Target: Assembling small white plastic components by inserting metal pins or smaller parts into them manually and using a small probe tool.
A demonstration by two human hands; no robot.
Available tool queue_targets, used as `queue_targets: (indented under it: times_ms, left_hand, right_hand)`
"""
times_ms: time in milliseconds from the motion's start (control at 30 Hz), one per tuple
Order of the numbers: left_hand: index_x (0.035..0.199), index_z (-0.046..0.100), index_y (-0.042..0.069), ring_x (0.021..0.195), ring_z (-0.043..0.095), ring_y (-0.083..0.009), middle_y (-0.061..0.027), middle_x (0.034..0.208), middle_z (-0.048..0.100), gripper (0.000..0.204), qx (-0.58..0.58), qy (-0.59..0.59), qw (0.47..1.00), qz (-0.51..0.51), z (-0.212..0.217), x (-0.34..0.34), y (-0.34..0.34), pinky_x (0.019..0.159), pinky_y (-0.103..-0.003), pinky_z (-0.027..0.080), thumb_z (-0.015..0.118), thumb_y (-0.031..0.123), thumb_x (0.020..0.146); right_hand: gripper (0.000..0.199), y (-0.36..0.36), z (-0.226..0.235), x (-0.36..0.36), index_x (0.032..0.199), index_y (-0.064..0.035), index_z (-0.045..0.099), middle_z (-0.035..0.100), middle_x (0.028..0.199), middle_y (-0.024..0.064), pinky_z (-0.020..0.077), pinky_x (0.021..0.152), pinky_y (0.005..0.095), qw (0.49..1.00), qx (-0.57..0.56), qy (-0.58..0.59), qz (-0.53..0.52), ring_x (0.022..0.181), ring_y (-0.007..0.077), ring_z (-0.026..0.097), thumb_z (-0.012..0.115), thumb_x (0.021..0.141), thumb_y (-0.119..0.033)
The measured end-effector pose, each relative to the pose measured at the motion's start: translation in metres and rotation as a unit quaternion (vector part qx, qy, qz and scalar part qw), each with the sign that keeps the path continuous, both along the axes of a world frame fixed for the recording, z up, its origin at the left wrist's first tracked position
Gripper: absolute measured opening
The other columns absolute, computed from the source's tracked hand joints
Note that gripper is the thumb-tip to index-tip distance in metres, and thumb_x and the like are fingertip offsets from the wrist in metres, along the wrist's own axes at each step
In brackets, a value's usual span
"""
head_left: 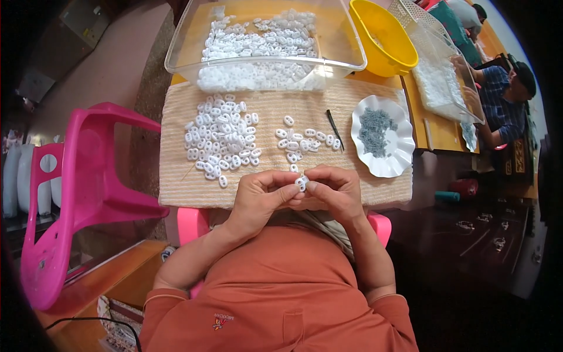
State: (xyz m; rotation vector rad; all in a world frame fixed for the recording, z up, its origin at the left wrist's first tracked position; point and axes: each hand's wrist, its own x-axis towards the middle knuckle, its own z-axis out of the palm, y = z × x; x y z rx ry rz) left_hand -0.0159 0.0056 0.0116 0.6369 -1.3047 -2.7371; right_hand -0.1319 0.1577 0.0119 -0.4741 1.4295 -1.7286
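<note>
Both hands meet at the near edge of the desk, over a beige woven mat; the left hand and the right hand are each closed in a pinch on one small white plastic piece, held between the fingertips just above the mat's front edge (whether it is one piece or two pressed together cannot be told).

On the mat, left of centre, lies a large heap of white pieces; a smaller cluster of white pieces lies just beyond the hands; a thin dark tool rests beside that cluster; to the right a white scalloped plate holds small grey parts.

Behind the mat stands a clear plastic bin with more white pieces in it; a yellow bowl is beside it to the right; a pink plastic chair stands to the left of the desk; another person sits at the far right, well apart.
</note>
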Motion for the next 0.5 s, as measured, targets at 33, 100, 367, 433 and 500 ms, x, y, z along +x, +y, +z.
queue_targets:
  times_ms: [33, 100, 367, 433, 500]
  left_hand:
    - [0.111, 0.061, -0.005, 0.084, 0.066, -0.0132, -0.0105, 0.096, 0.067, 0.023, 0.001, -0.002, 1.0, 0.0, 0.0, -0.001, 0.0, 0.074, -0.024, 0.057, 0.062, 0.003, 0.089]
    - [0.11, 0.061, -0.005, 0.083, 0.065, -0.0126, -0.01, 0.095, 0.067, 0.022, -0.005, -0.007, 1.0, -0.003, 0.0, -0.001, -0.001, 0.073, -0.023, 0.056, 0.061, 0.002, 0.089]
    - [0.108, 0.062, -0.005, 0.08, 0.064, -0.0127, -0.0098, 0.092, 0.067, 0.02, 0.002, -0.016, 1.0, -0.001, -0.004, -0.003, -0.002, 0.072, -0.024, 0.056, 0.061, 0.001, 0.089]
    - [0.107, 0.062, -0.005, 0.079, 0.065, -0.0129, -0.0099, 0.092, 0.067, 0.019, 0.008, -0.018, 1.0, -0.001, -0.005, -0.004, -0.003, 0.072, -0.024, 0.056, 0.062, 0.001, 0.088]
    - [0.106, 0.062, -0.004, 0.079, 0.065, -0.0133, -0.0101, 0.091, 0.067, 0.018, 0.012, -0.036, 0.999, 0.0, -0.004, -0.005, -0.004, 0.071, -0.024, 0.057, 0.062, 0.0, 0.088]
  right_hand:
    - [0.019, -0.001, 0.001, 0.0, 0.105, 0.0081, 0.062, 0.066, 0.097, 0.0099, 0.055, 0.077, 0.0275, 1.0, 0.001, -0.002, 0.0, 0.085, 0.0151, 0.064, 0.061, 0.087, 0.001]
    - [0.016, -0.004, 0.006, 0.001, 0.099, 0.0089, 0.064, 0.065, 0.094, 0.0134, 0.0539, 0.072, 0.0264, 1.0, 0.016, -0.015, -0.012, 0.081, 0.0173, 0.065, 0.06, 0.084, 0.006]
    - [0.016, -0.006, 0.007, 0.002, 0.1, 0.0101, 0.063, 0.064, 0.095, 0.015, 0.0593, 0.072, 0.0324, 0.991, 0.002, -0.128, -0.026, 0.082, 0.0214, 0.067, 0.059, 0.085, 0.006]
    - [0.016, -0.006, 0.004, 0.001, 0.1, 0.0103, 0.063, 0.064, 0.096, 0.0151, 0.0594, 0.072, 0.0327, 0.99, 0.006, -0.138, -0.031, 0.082, 0.0216, 0.067, 0.059, 0.085, 0.006]
    - [0.016, -0.006, 0.0, 0.0, 0.101, 0.0099, 0.063, 0.063, 0.096, 0.0146, 0.0597, 0.075, 0.0336, 0.998, 0.014, -0.058, -0.009, 0.088, 0.0218, 0.065, 0.058, 0.086, 0.006]
